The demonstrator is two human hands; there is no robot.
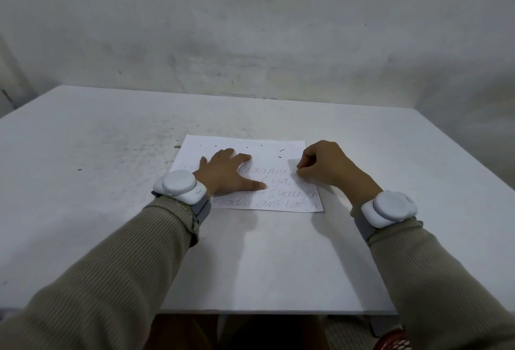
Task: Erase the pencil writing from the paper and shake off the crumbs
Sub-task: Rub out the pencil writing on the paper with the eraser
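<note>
White paper [267,151] lies flat mid-table [111,140], well in from every edge. Pencil writing [287,202] remains on its near half, and dark crumbs [279,156] dot the far strip. Left hand [225,171]: fingers spread, pressing the sheet, no grip on anything. Right hand [323,165]: grip closed in a tight pinch at the right-side writing; contents hidden, presumably an eraser. Risks: hard strokes toward the unpinned right edge could buckle or tear the sheet; crumbs could smear under the left palm.
</note>
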